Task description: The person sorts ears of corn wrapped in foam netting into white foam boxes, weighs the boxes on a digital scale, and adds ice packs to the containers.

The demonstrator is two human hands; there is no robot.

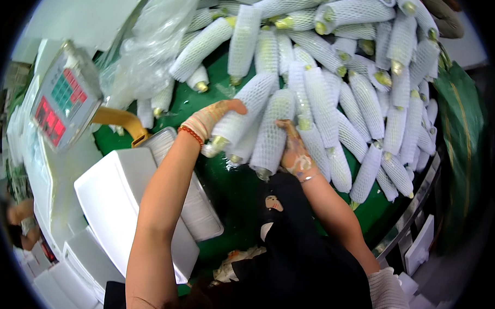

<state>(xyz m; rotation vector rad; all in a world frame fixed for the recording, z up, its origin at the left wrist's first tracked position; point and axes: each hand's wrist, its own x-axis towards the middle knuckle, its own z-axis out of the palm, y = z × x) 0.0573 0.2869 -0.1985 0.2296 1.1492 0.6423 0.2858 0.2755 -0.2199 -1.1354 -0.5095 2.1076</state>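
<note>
My left hand (218, 114), with a striped wrist covering and a red bead bracelet, grips a long pale-green vegetable in a white foam net sleeve (251, 103). Its thumb lies over the sleeve, and most of its fingers are hidden. My right hand (295, 152) holds the side of a second sleeved vegetable (275, 131), thumb up along the netting. Between these two, partly covered, lies a third sleeved vegetable (246, 140). Their near ends tilt towards me above a wet green tabletop (229, 194). More sleeved vegetables (321, 102) lie heaped beyond and to the right.
A scale's display and keypad (61, 103) stand at left on a yellow bracket (122, 119). Near my left forearm are stacked clear trays (198, 206) and a white box (107, 186). Clear plastic (153, 41) drapes behind. A metal edge (413, 207) and green sack (458, 137) border the right.
</note>
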